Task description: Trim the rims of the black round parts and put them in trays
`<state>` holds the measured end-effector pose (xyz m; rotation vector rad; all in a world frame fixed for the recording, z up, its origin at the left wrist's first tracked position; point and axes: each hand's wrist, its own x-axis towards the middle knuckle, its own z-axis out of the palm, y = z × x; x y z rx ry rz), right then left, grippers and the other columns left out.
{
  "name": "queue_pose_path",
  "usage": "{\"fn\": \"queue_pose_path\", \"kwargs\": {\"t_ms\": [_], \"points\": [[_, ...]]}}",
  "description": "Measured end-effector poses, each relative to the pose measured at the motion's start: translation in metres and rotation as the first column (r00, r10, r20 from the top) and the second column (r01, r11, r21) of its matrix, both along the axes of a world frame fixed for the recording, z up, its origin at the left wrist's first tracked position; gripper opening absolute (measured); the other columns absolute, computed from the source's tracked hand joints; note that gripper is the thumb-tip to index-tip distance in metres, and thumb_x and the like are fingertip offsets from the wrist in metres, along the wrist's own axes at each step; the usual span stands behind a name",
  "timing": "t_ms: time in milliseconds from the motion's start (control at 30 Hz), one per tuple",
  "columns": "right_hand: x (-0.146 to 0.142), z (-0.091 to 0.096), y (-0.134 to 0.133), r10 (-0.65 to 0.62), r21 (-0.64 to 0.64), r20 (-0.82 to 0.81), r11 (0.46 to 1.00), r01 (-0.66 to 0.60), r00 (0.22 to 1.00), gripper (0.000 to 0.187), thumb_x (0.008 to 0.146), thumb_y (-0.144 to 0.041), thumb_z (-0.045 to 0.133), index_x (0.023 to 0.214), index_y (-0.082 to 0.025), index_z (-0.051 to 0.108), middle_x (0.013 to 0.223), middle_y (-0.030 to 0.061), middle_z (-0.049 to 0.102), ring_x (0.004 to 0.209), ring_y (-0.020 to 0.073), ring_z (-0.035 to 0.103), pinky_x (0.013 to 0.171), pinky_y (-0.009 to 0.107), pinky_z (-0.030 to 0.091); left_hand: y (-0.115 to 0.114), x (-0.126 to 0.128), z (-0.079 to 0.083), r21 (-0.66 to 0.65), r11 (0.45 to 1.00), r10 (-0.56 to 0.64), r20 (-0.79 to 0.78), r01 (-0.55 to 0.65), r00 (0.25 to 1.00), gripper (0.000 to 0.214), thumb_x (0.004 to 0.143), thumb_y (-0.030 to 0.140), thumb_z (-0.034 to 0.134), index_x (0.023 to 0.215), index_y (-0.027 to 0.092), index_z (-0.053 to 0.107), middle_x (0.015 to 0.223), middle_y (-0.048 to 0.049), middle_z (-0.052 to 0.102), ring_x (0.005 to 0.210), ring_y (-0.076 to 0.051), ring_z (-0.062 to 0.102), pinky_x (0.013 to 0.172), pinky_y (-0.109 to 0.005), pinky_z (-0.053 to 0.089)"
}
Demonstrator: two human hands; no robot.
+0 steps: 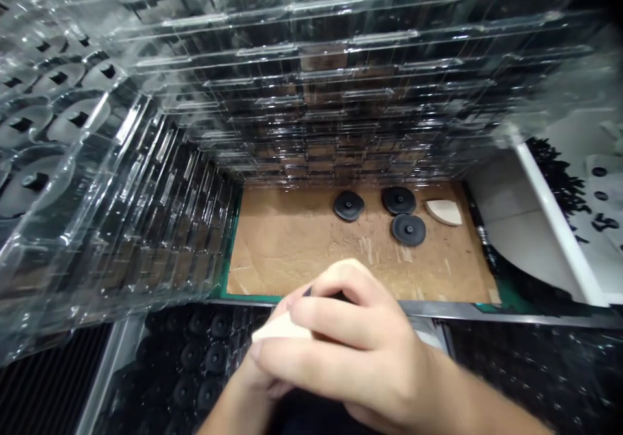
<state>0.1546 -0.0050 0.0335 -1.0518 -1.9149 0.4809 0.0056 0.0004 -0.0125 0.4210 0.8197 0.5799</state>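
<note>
Both hands are together at the near edge of the work surface. My right hand (360,337) lies over the left, its fingers curled and pressing a cream-coloured pad (282,328). My left hand (257,376) is cupped underneath and mostly hidden. A small dark edge (307,291) shows between the hands, seemingly a black part gripped there; most of it is covered. Beyond the hands, black rounded-square discs with a central stub lie on a cardboard sheet (277,240): one disc (348,206) apart, another disc (399,199) touching a third disc (409,229). Right of them rests a cream wedge-shaped pad (444,211).
Tall stacks of clear plastic trays stand behind the cardboard (341,97) and at the left (160,182). A white bin wall (555,214) rises at the right, with small black parts (555,175) beyond. Below the metal edge (511,315), a tray of black discs (195,357) sits left.
</note>
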Motion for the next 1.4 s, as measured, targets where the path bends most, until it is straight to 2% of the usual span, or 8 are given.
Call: {"fn": "queue_pose_path", "kwargs": {"t_ms": [100,200,367,533,733,1067,1267,1400], "points": [[0.008,-0.019,0.007,-0.160,-0.198,-0.127,0.971,0.133,0.979,0.022,0.093,-0.018,0.049,0.101,-0.020,0.069,0.089,-0.0003,0.073,0.079,0.0124,0.062,0.076,0.028,0.046,0.001,-0.002,0.000,-0.016,1.000,0.026,0.037,-0.026,0.999,0.047,0.062,0.044,0.080,0.102,0.020,0.071,0.097,-0.0063,0.073,0.093,-0.025,0.068,0.083,-0.032,0.053],[0.017,-0.056,0.002,-0.482,-0.513,-0.059,0.766,0.388,0.874,0.019,0.090,-0.025,0.053,0.099,-0.019,0.068,0.098,0.0041,0.073,0.077,0.0136,0.065,0.066,0.025,0.050,0.004,-0.007,0.002,-0.058,0.995,0.083,0.135,-0.076,0.987,0.059,0.059,0.043,0.081,0.113,0.023,0.067,0.115,-0.0085,0.070,0.093,-0.023,0.069,0.079,-0.028,0.055],[0.015,-0.110,-0.029,-0.399,-0.582,-0.002,0.746,0.323,0.917,0.019,0.086,-0.030,0.057,0.087,-0.017,0.071,0.077,0.0045,0.073,0.063,0.0149,0.065,0.059,0.025,0.053,0.010,-0.011,0.004,-0.093,0.988,0.141,0.186,-0.125,0.972,0.059,0.056,0.041,0.082,0.111,0.024,0.068,0.123,-0.0079,0.066,0.103,-0.025,0.067,0.083,-0.029,0.056],[0.015,-0.068,-0.029,-0.488,-0.541,-0.018,0.739,0.402,0.873,0.018,0.091,-0.027,0.053,0.099,-0.019,0.067,0.093,0.0056,0.072,0.069,0.0149,0.065,0.059,0.025,0.053,0.012,-0.006,0.007,-0.062,0.991,0.129,0.129,-0.122,0.983,0.060,0.054,0.039,0.084,0.111,0.028,0.068,0.117,-0.0044,0.069,0.101,-0.024,0.066,0.083,-0.028,0.055],[-0.010,0.001,-0.010,-0.217,-0.210,-0.089,0.958,0.194,0.972,0.020,0.088,-0.009,0.051,0.102,-0.014,0.065,0.086,0.0057,0.070,0.076,0.0149,0.066,0.071,0.025,0.056,0.006,0.002,0.001,0.003,0.987,0.162,0.014,-0.162,0.987,0.065,0.055,0.028,0.087,0.116,0.026,0.065,0.118,-0.0064,0.069,0.112,-0.026,0.061,0.097,-0.032,0.047],[-0.025,-0.012,-0.008,-0.228,-0.293,-0.047,0.934,0.205,0.973,0.020,0.088,-0.010,0.050,0.096,-0.011,0.068,0.078,0.0056,0.067,0.065,0.0144,0.064,0.060,0.024,0.054,0.010,-0.001,-0.003,0.014,0.977,0.214,-0.054,-0.214,0.975,0.065,0.050,0.022,0.088,0.112,0.025,0.068,0.110,-0.0055,0.072,0.102,-0.023,0.066,0.090,-0.028,0.050],[-0.021,-0.012,-0.006,-0.271,-0.301,-0.167,0.930,0.213,0.948,0.025,0.089,-0.010,0.049,0.105,-0.009,0.068,0.091,0.0092,0.070,0.081,0.0159,0.066,0.074,0.026,0.055,0.015,-0.001,-0.003,0.020,0.975,0.220,-0.065,-0.219,0.973,0.061,0.050,0.021,0.089,0.107,0.028,0.070,0.107,-0.0026,0.073,0.100,-0.020,0.066,0.087,-0.024,0.051],[0.007,-0.034,-0.022,-0.378,-0.647,-0.209,0.745,0.162,0.902,0.017,0.088,-0.021,0.057,0.093,-0.024,0.073,0.082,0.0003,0.070,0.069,0.0108,0.064,0.058,0.018,0.050,0.016,-0.006,-0.006,-0.001,0.968,0.252,0.027,-0.252,0.967,0.064,0.046,0.033,0.089,0.107,0.028,0.069,0.109,-0.0021,0.072,0.092,-0.021,0.069,0.086,-0.027,0.053]]}}
